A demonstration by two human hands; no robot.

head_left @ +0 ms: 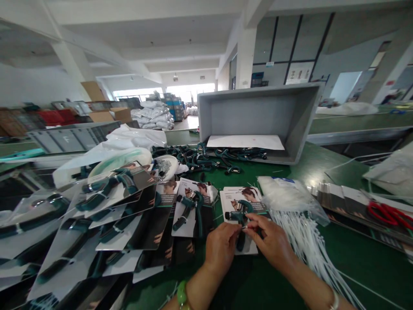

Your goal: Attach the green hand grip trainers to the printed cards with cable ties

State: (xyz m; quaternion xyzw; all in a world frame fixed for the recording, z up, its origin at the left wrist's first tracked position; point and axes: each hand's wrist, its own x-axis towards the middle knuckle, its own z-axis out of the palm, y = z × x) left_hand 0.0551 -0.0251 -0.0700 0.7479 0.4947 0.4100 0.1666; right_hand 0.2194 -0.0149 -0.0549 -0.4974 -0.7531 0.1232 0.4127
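A green and black hand tool (239,215) lies on a printed card (228,199) in front of me. My left hand (222,246) is at the tool's lower left, its fingers pinched together over the card. From the right, my right hand (271,239) reaches over the tool, thumb and forefinger closed near its middle. What the fingertips hold is too small to make out. Just left lies another card with a tool (190,211) fastened on it. White cable ties (300,241) spill from a plastic bag (284,193) right of my right hand.
Overlapping carded tools (125,224) cover the left side. Loose tools (193,159) lie before a tipped grey crate (254,114). A bowl of small metal parts (166,167) stands behind the cards. Red-handled scissors (383,214) rest on stacked cards (351,211) at right.
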